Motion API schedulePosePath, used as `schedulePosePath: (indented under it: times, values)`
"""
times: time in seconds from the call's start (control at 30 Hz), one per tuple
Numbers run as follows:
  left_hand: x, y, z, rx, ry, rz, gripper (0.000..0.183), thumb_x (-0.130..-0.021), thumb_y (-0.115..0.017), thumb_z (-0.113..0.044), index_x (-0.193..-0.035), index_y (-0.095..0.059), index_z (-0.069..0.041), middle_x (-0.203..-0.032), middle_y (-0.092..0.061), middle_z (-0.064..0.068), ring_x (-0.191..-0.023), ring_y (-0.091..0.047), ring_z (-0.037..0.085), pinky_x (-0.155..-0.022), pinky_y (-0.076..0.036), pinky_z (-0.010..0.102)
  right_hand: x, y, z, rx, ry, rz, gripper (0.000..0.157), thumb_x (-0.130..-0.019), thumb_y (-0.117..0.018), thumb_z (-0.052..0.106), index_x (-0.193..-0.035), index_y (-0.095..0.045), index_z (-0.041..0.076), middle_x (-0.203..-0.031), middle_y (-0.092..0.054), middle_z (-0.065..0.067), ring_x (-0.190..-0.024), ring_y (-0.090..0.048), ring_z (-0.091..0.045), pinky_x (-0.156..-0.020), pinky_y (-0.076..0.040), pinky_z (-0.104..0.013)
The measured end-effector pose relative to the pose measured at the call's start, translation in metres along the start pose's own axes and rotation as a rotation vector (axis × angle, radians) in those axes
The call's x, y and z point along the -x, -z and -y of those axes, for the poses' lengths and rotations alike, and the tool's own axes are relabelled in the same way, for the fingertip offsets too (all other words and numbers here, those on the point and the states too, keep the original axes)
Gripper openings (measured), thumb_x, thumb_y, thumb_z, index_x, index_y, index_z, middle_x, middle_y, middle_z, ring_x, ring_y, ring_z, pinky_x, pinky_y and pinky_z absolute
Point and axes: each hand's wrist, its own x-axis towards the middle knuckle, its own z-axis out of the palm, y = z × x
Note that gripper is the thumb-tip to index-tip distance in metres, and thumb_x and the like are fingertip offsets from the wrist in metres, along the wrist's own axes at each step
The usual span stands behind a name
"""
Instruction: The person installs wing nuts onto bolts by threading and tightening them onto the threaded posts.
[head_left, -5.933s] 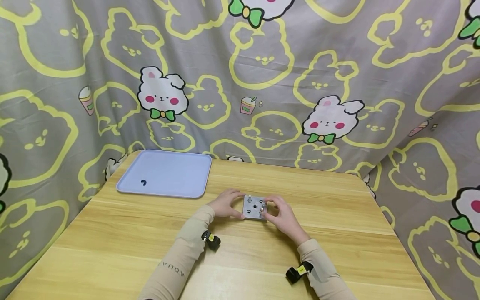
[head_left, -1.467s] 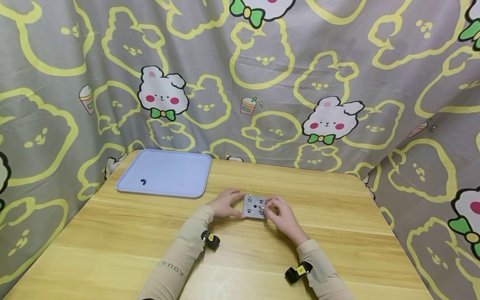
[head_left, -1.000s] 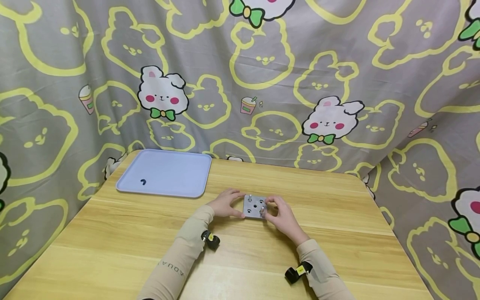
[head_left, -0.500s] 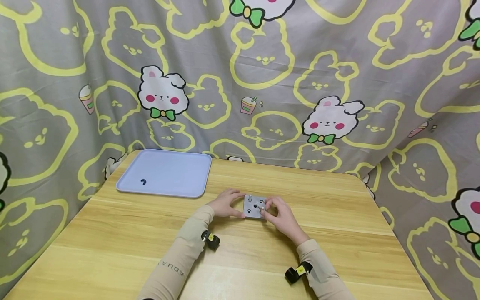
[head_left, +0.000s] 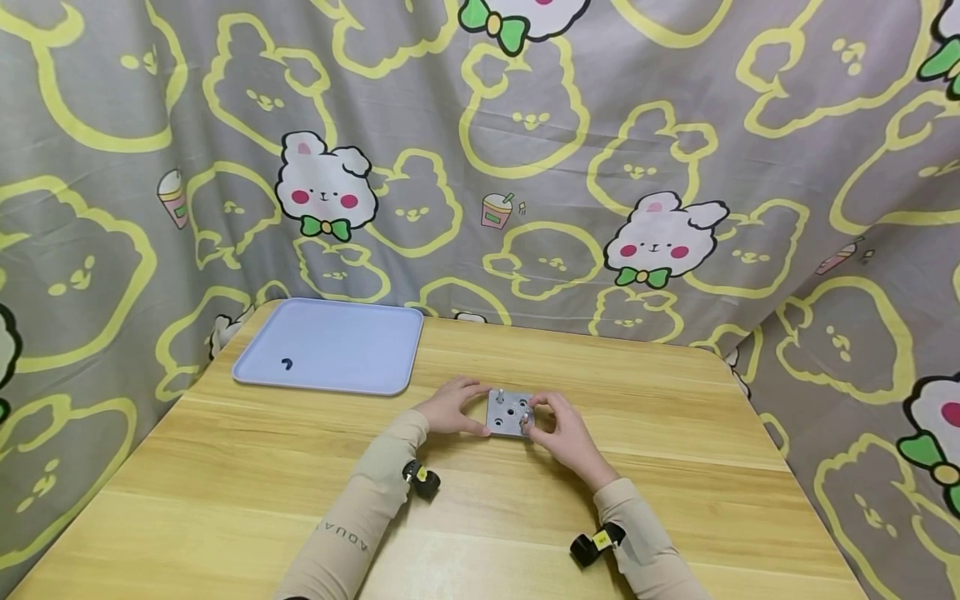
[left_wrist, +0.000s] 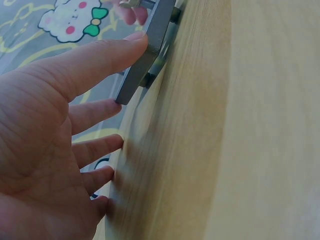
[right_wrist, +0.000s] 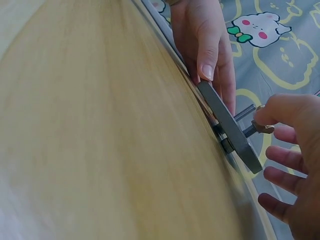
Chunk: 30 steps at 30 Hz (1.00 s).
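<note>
A square grey metal plate [head_left: 503, 429] with several holes lies low over the table. Two bolts rise from it: a far-left bolt [head_left: 500, 397] and a near-right bolt [right_wrist: 249, 131], which carries a brass-coloured wing nut [right_wrist: 266, 129]. At the plate's left side, my left hand [head_left: 447, 407] holds it between thumb and index finger; the other fingers are spread. My right hand [head_left: 567, 433] is around the near-right bolt. Its thumb touches the wing nut, while the index finger stands a little apart from it. Dark round nubs [right_wrist: 227, 145] show under the plate.
A pale blue tray [head_left: 352, 333] stands at the table's back left, holding a small dark curved piece [head_left: 287, 364]. The wooden table [head_left: 637, 375] meets a patterned curtain [head_left: 420, 275] at the back and sides. Each forearm wears a black strapped camera.
My right thumb and index finger came together at the wing nut half a second ago and are apart now, as one second ago. The left hand, plate and tray stay put.
</note>
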Motion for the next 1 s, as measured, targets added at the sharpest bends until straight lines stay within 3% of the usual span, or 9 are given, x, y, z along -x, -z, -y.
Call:
schedulePosePath:
  times: [0.13, 0.43, 0.7, 0.87, 1.0]
  values:
    - [-0.0007, -0.0002, 0.0004, 0.004, 0.006, 0.002, 0.083, -0.078, -0.077, -0.043, -0.148, -0.041, -0.017, -0.156, -0.032, 0.019, -0.147, -0.021, 0.042, -0.121, -0.015, 0.058, -0.0004, -0.0007, -0.0018, 0.025, 0.002, 0.008, 0.033, -0.078, -0.076, 0.010, -0.109, -0.063, 0.011, -0.120, -0.062, -0.011, -0.115, -0.058, -0.030, -0.095, -0.051, -0.050]
    - [-0.0005, -0.0004, 0.0004, 0.003, 0.004, 0.002, 0.084, -0.078, -0.077, -0.044, -0.148, -0.041, -0.017, -0.156, -0.032, 0.019, -0.147, -0.021, 0.042, -0.120, -0.016, 0.058, -0.0008, 0.0000, -0.0022, 0.013, 0.020, 0.001, 0.020, -0.079, -0.077, 0.013, -0.084, -0.058, 0.016, -0.116, -0.064, -0.010, -0.115, -0.058, -0.030, -0.102, -0.045, -0.053]
    - [-0.0006, -0.0011, 0.0017, 0.002, 0.002, 0.007, 0.084, -0.078, -0.077, -0.044, -0.149, -0.040, -0.017, -0.157, -0.031, 0.019, -0.148, -0.020, 0.042, -0.121, -0.015, 0.058, 0.0005, 0.0023, 0.0035, -0.001, 0.016, -0.009, 0.012, -0.078, -0.063, 0.004, -0.079, -0.061, 0.015, -0.117, -0.065, -0.012, -0.115, -0.059, -0.035, -0.100, -0.047, -0.055]
    - [-0.0006, -0.0014, 0.0014, 0.009, 0.004, 0.002, 0.084, -0.078, -0.077, -0.044, -0.149, -0.040, -0.017, -0.157, -0.031, 0.019, -0.147, -0.021, 0.041, -0.120, -0.015, 0.059, 0.0000, 0.0019, 0.0007, 0.007, 0.039, -0.013, 0.016, -0.075, -0.070, 0.004, -0.083, -0.059, 0.013, -0.115, -0.065, -0.012, -0.114, -0.059, -0.034, -0.095, -0.049, -0.051]
    - [-0.0009, -0.0015, 0.0013, 0.008, 0.004, -0.002, 0.084, -0.078, -0.077, -0.044, -0.148, -0.040, -0.017, -0.157, -0.031, 0.019, -0.147, -0.021, 0.041, -0.120, -0.015, 0.059, -0.0003, 0.0003, -0.0017, 0.005, 0.021, -0.011, 0.025, -0.077, -0.076, 0.008, -0.096, -0.060, 0.011, -0.116, -0.064, -0.012, -0.115, -0.059, -0.033, -0.095, -0.051, -0.053]
